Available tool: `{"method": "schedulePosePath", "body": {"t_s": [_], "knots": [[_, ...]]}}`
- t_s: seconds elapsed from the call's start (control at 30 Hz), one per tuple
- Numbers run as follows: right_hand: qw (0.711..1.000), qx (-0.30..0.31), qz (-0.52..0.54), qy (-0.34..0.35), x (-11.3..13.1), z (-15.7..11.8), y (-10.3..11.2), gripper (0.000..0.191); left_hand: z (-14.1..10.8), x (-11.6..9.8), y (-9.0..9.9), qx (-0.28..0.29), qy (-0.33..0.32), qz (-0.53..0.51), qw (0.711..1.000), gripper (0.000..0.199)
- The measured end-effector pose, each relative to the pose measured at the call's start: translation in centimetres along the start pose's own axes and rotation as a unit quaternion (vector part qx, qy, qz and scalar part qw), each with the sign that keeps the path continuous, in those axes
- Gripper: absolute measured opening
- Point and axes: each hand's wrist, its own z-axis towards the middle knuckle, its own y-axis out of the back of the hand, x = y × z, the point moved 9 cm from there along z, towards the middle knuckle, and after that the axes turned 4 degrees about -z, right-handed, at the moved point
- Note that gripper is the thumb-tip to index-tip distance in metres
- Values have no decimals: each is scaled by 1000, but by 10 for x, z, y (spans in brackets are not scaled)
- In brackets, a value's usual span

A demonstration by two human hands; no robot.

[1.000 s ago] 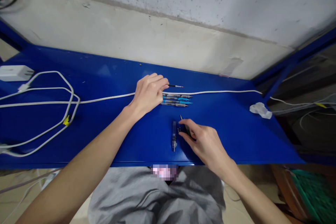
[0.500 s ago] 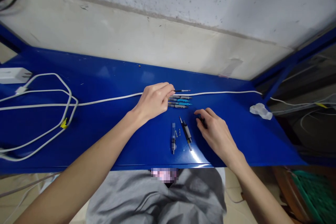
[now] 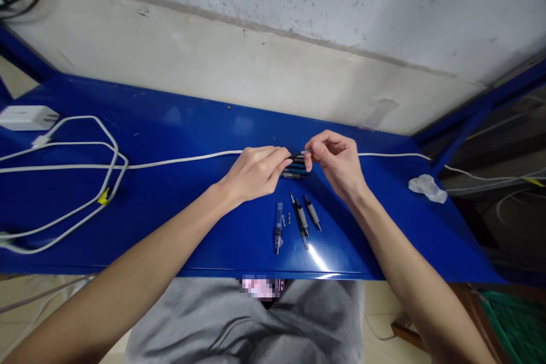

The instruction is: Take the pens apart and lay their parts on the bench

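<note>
My left hand (image 3: pixel 262 170) is closed on a thin dark pen part (image 3: pixel 295 156), whose end sticks out to the right. The fingertips of my right hand (image 3: pixel 335 156) pinch its other end, where something small and pale shows. Below and partly behind the hands lies a row of pens (image 3: pixel 294 173), blue and grey. Nearer the front edge lie a clear pen barrel (image 3: pixel 278 230), two tiny springs (image 3: pixel 289 218), a thin refill (image 3: pixel 292 198) and two grey-and-black grip pieces (image 3: pixel 302 219).
A white cable (image 3: pixel 187 160) crosses the blue shelf (image 3: pixel 170 210) and loops at the left beside a white adapter (image 3: pixel 28 118). Crumpled clear plastic (image 3: pixel 427 188) lies at the right. A pale wall (image 3: pixel 213 45) stands behind.
My right hand has moved up and left to meet my left hand at the thin part. A second grey-and-black piece now lies beside the first, where my right hand was near.
</note>
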Motion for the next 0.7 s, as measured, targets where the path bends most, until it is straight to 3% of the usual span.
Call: {"method": "schedulePosePath", "body": {"t_s": [0.4, 0.6, 0.7], "knots": [[997, -62, 18, -30, -30, -5, 4, 25, -7, 16, -3, 28, 48, 8, 998, 20], [987, -149, 46, -28, -32, -5, 30, 25, -7, 22, -4, 22, 73, -25, 997, 19], [986, -143, 62, -56, -36, -4, 36, 29, -7, 25, -4, 23, 86, -29, 996, 21]]}}
